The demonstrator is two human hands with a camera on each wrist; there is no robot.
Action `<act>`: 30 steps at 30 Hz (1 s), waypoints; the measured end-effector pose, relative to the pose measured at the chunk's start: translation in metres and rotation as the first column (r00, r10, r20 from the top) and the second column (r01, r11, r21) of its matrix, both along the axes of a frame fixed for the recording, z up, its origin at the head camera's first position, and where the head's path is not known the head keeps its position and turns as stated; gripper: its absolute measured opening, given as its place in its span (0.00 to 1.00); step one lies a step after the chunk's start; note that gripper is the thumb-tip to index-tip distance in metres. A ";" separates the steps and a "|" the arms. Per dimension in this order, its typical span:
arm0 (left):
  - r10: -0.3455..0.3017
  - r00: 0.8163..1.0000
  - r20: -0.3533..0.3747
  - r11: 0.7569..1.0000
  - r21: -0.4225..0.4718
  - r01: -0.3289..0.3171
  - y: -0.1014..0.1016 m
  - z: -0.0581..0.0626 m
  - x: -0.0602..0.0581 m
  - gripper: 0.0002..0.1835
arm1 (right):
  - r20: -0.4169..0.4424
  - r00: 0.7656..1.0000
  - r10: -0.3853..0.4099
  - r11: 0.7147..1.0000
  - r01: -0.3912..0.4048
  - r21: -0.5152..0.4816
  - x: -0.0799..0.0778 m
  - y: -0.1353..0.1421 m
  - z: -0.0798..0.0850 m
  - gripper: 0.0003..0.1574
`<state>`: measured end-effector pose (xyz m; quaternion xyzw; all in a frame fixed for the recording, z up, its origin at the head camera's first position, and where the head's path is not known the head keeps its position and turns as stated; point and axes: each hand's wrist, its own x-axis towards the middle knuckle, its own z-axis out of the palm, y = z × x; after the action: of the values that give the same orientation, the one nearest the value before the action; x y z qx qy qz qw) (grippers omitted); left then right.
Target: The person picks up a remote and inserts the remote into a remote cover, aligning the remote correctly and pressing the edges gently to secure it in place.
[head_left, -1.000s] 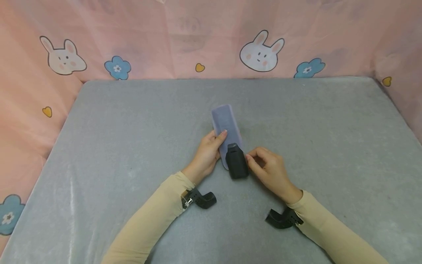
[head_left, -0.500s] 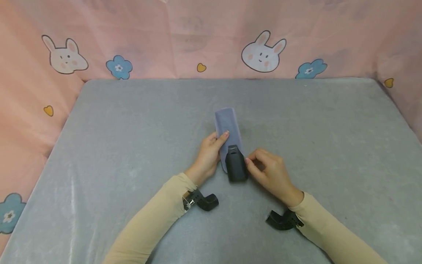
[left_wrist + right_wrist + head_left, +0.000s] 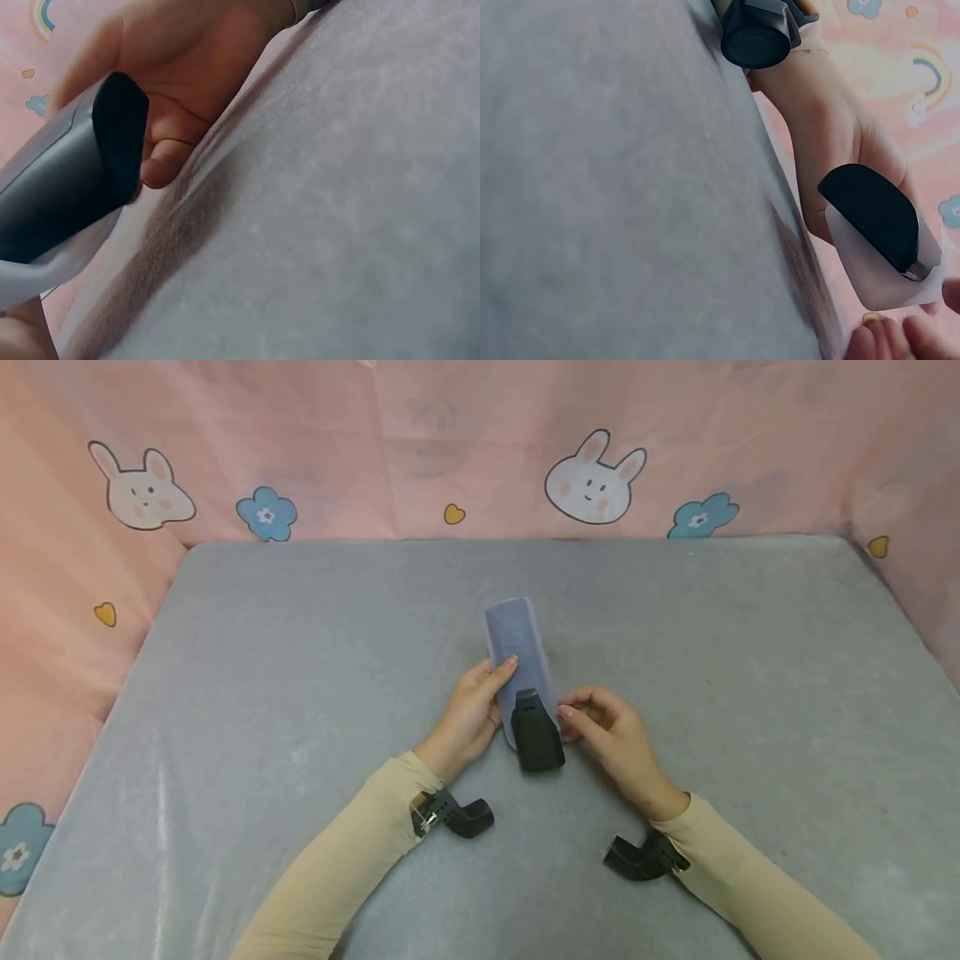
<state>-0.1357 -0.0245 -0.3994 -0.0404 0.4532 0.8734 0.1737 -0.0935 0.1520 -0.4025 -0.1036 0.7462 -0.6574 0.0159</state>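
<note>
Fingers of the right hand (image 3: 626,747) have spread a little since half a second ago: thumb and forefinger were close together beside the black object's edge, and they now sit slightly higher with another finger showing below. Their tips meet the right edge of a translucent lavender case (image 3: 517,635) — whether they pinch it or merely touch it, one cannot tell, since the black object hides the contact in the left wrist view.

The left hand (image 3: 467,718) grasps the case from its left side, thumb laid across the front and the other fingers going behind. The case tilts slightly, its far end leaning left, and is held up between the two hands near the middle of the table. Over its lower end lies a smooth black object (image 3: 537,737) with a narrowed top and a broad, blunt bottom that juts past the case; how far it sits inside is unclear.

Beige sleeves (image 3: 757,877) cover both forearms, and each wrist carries a black wrist camera (image 3: 465,817). Gray plush cloth (image 3: 337,627) covers the table. Behind it hangs a pink curtain (image 3: 330,435) printed with white rabbits (image 3: 596,485), blue flowers (image 3: 266,515) and yellow hearts (image 3: 454,514).
</note>
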 end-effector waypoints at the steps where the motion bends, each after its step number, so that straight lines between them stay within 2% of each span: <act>1: -0.005 1.000 -0.006 1.000 0.006 0.005 0.000 0.000 0.000 0.20 | 0.021 1.000 0.013 1.000 -0.013 0.004 0.000 0.000 0.000 0.09; 5: -0.027 1.000 -0.015 0.999 0.020 0.027 0.000 0.001 0.000 0.20 | 0.095 0.993 0.064 0.998 -0.066 0.013 0.001 0.001 0.002 0.12; 10: -0.042 0.999 -0.031 0.999 0.009 0.043 0.000 0.001 0.001 0.20 | 0.129 0.987 0.092 0.996 -0.094 0.008 0.001 0.002 0.002 0.13; 15: -0.031 0.998 -0.058 0.999 0.018 0.032 -0.001 -0.001 0.002 0.20 | 0.145 0.984 0.106 0.994 -0.108 0.004 0.001 0.002 0.002 0.14; 19: -0.001 0.997 -0.080 0.998 0.063 0.006 -0.003 -0.002 0.002 0.19 | 0.159 0.981 0.109 0.994 -0.109 -0.008 0.000 0.002 0.002 0.16; 24: 0.025 0.999 -0.040 0.996 0.086 -0.022 -0.002 -0.002 0.000 0.19 | 0.175 0.979 0.105 0.994 -0.101 -0.031 -0.001 0.002 0.001 0.16; 30: 0.014 1.000 -0.013 0.996 0.085 -0.013 0.000 -0.002 -0.001 0.18 | 0.166 0.979 0.116 0.992 -0.107 -0.064 -0.001 0.003 0.000 0.13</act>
<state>-0.1370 -0.0249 -0.4016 -0.0299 0.4166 0.8933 0.1661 -0.0949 0.1550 -0.4028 -0.0892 0.7171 -0.6819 0.1134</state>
